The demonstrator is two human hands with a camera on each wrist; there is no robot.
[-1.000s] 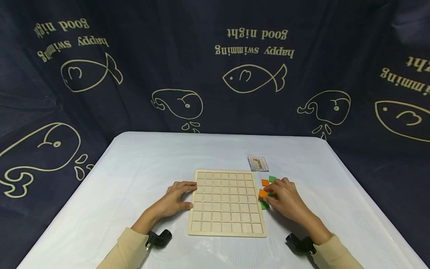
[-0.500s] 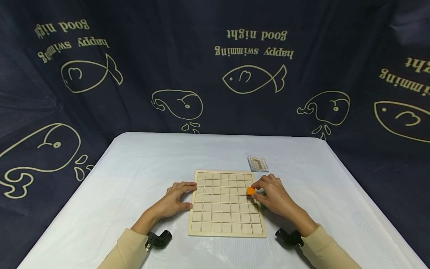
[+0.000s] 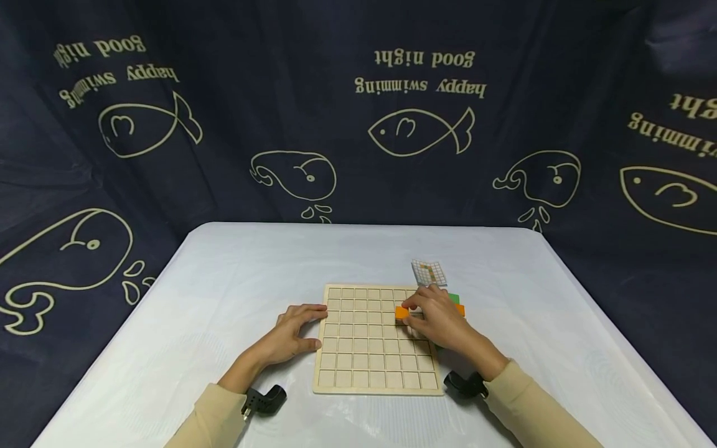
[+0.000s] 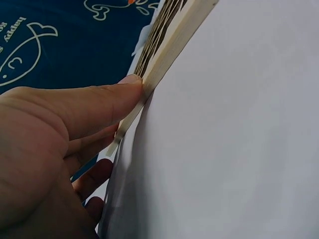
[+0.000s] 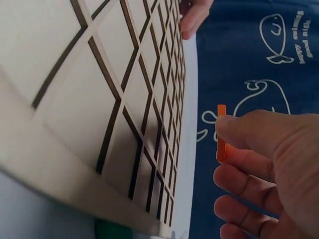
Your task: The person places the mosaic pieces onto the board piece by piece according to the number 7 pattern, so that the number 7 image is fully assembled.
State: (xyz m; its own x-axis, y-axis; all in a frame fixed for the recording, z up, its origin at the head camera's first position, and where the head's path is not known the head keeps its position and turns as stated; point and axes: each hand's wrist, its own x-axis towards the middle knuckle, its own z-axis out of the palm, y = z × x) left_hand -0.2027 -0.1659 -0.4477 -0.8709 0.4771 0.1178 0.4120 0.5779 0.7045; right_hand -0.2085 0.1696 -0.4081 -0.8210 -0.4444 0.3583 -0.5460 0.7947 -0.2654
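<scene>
A square wooden grid board [image 3: 366,339] lies flat on the white table. In the head view my left hand [image 3: 290,333] rests at its left edge, thumb and fingertips touching the frame; the left wrist view has the thumb [image 4: 109,102] against the board's rim [image 4: 164,55]. Above the right part of the grid, my right hand [image 3: 439,317] pinches a thin orange square tile [image 3: 401,313] between thumb and index finger. From the right wrist, that orange tile [image 5: 222,133] appears edge-on, held clear of the board [image 5: 112,94].
Right of the board lie a green tile [image 3: 454,298] and an orange tile [image 3: 460,309], partly hidden by the right hand. A small pattern card [image 3: 429,272] with a printed grid lies behind them. A dark printed cloth [image 3: 358,124] hangs beyond the table.
My right hand has picked up an orange tile from the pile beside the board and carried it left over the grid. The left hand stays at the board's edge.
</scene>
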